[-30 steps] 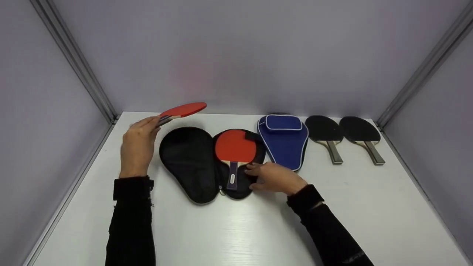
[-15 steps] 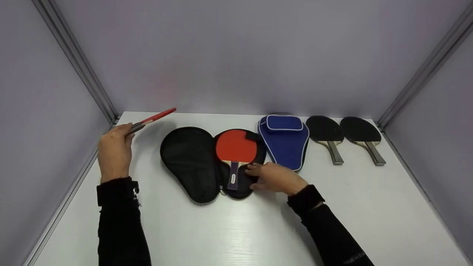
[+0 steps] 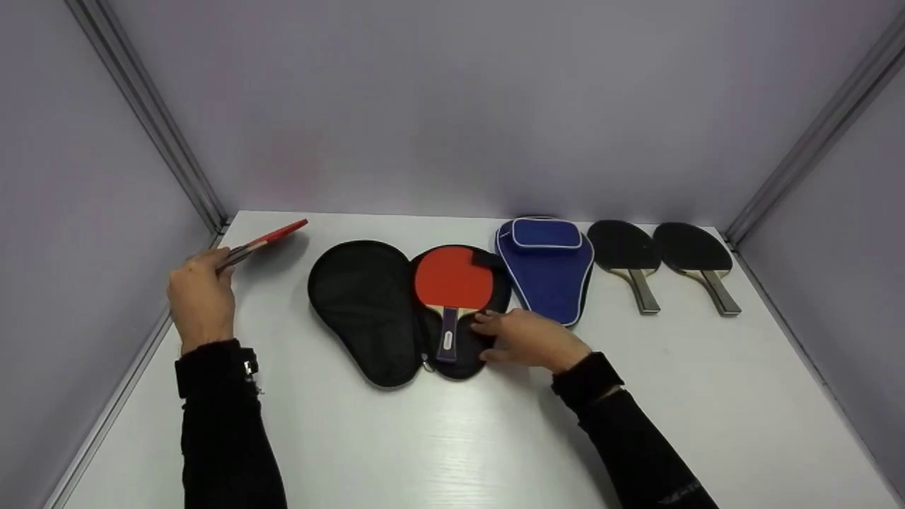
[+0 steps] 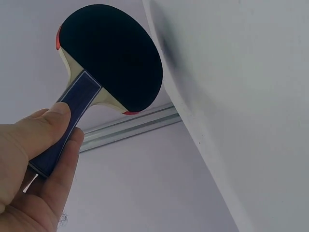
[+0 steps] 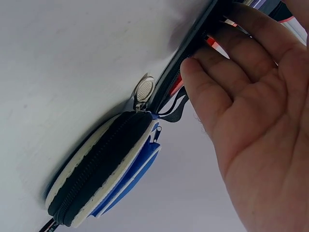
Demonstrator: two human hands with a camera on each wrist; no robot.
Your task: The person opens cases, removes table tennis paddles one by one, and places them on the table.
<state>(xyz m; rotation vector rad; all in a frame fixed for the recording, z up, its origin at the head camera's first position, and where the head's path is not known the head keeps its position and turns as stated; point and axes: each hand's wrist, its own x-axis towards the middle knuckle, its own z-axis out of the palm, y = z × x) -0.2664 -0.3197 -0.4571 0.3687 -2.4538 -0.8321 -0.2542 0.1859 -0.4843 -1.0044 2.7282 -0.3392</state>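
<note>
White table point(image 3: 452, 438) in a grey-walled booth — a bat coming out of its open case.
The black case point(image 3: 368, 311) lies unzipped with one red bat point(image 3: 452, 283) inside; the right hand point(image 3: 530, 339) rests flat-fingered on its edge. The left hand point(image 3: 201, 297) grips the second bat point(image 3: 265, 240) by the handle, low over the far-left corner — setting it down flat looks like the step in hand.

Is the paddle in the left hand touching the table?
Apart. In the head view the left hand holds the red paddle raised, with its shadow on the white table beneath.
</note>
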